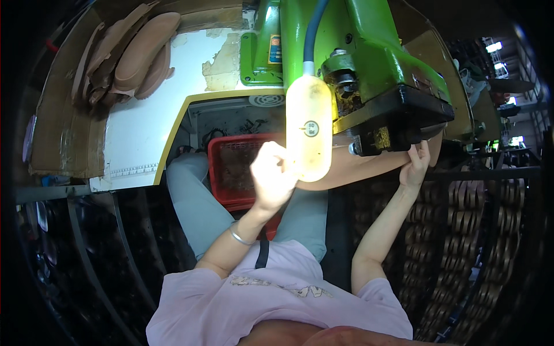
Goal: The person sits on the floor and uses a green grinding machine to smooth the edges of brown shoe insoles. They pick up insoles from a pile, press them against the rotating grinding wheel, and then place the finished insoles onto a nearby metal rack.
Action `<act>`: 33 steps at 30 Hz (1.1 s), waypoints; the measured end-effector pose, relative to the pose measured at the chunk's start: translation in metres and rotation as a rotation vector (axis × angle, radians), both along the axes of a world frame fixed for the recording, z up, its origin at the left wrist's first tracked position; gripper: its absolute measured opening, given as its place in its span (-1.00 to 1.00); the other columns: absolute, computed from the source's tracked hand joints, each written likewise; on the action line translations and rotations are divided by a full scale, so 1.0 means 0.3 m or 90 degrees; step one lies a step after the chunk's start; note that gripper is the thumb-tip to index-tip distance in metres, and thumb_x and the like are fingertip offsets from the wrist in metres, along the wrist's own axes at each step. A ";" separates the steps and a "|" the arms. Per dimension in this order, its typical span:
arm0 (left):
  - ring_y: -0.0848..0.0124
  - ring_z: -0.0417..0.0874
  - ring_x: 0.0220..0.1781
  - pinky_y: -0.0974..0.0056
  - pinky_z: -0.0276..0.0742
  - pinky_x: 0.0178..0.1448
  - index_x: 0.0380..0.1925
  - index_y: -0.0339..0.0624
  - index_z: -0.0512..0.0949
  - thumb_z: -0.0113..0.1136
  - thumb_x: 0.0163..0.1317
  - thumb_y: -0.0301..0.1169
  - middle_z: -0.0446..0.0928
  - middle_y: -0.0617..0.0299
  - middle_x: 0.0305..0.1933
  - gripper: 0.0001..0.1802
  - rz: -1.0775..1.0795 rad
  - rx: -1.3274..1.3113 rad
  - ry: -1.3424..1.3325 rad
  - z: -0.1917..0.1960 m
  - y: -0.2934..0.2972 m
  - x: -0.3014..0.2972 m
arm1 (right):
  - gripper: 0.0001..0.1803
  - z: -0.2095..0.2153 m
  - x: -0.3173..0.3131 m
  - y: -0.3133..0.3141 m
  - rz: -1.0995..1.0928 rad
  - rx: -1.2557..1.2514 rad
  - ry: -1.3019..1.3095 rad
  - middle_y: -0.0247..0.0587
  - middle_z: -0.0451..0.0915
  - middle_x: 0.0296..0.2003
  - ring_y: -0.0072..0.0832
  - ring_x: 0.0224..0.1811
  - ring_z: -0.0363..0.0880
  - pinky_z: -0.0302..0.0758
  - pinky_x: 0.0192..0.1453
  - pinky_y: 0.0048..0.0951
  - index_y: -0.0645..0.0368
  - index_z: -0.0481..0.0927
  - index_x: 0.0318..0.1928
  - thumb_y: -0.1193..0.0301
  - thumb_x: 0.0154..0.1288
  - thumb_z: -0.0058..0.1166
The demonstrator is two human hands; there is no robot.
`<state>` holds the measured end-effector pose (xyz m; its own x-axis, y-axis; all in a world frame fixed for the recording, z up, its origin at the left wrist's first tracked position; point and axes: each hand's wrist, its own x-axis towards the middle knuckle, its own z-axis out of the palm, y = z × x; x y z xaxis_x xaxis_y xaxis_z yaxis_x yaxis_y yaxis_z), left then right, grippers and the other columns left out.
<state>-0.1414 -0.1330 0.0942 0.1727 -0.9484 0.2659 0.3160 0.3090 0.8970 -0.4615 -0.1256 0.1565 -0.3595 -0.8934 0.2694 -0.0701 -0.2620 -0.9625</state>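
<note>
A tan shoe sole (pixel 369 166) lies slantwise under the black head of a green machine (pixel 375 52). My left hand (pixel 272 177) is closed at the sole's left end, its fingers curled; the glare of a lit lamp (pixel 310 109) washes out the fingertips. On the right, the fingers of my right hand (pixel 414 166) are bent against the sole's near edge, close below the machine's black head. That head and the lamp cover part of the sole, so the spot where the machine meets it is hidden.
Several tan soles (pixel 147 52) lean together in a cardboard box (pixel 55 121) at the far left, beside the white tabletop (pixel 135 141). Below the table's cut-out, a red basket (pixel 222 199) stands between my legs. Racks of soles (pixel 490 230) fill the right side.
</note>
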 end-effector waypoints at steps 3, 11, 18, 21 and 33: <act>0.64 0.43 -0.46 0.52 0.35 -0.37 -0.42 -0.25 0.45 0.35 -0.01 -0.65 0.45 0.35 -0.47 -0.76 -0.077 0.107 0.038 0.017 0.020 0.081 | -0.73 0.020 0.090 -0.024 0.052 0.037 -0.023 -0.23 0.59 -0.16 -0.56 -0.10 0.53 0.40 0.02 -0.55 0.31 0.48 -0.02 0.51 0.28 0.08; 0.43 0.58 -0.04 0.34 0.43 0.14 -0.07 -0.40 0.54 0.22 0.07 -0.62 0.59 0.15 -0.17 -0.65 -0.282 0.123 -0.021 0.054 -0.017 0.321 | -0.78 0.005 0.299 -0.025 0.093 0.061 -0.056 -0.29 0.54 -0.18 -0.61 -0.11 0.48 0.36 0.02 -0.57 0.26 0.45 -0.12 0.48 0.24 0.09; 0.35 0.58 0.05 0.30 0.40 0.23 0.03 -0.43 0.50 0.14 0.13 -0.59 0.58 0.03 0.01 -0.59 -0.341 0.176 -0.037 0.061 -0.046 0.488 | -0.71 -0.039 0.413 0.027 0.150 0.082 -0.076 -0.25 0.55 -0.19 -0.59 -0.15 0.50 0.39 0.02 -0.56 0.30 0.43 -0.07 0.51 0.22 0.14; 0.35 0.59 0.06 0.30 0.42 0.22 0.03 -0.43 0.49 0.15 0.14 -0.58 0.58 0.02 0.01 -0.60 -0.332 0.198 -0.020 0.040 -0.042 0.583 | -0.69 -0.063 0.478 0.050 0.168 0.078 -0.102 -0.20 0.57 -0.14 -0.59 -0.10 0.50 0.39 0.06 -0.54 0.31 0.42 -0.04 0.55 0.21 0.14; 0.45 0.52 -0.15 0.33 0.41 0.09 -0.27 -0.25 0.49 0.45 -0.14 -0.59 0.50 0.22 -0.21 -0.61 -0.197 0.306 -0.052 -0.135 0.252 0.678 | -0.56 -0.068 0.651 0.014 0.214 0.092 -0.050 -0.08 0.57 -0.20 -0.48 -0.17 0.59 0.53 -0.06 -0.52 0.36 0.38 -0.12 0.67 0.00 0.30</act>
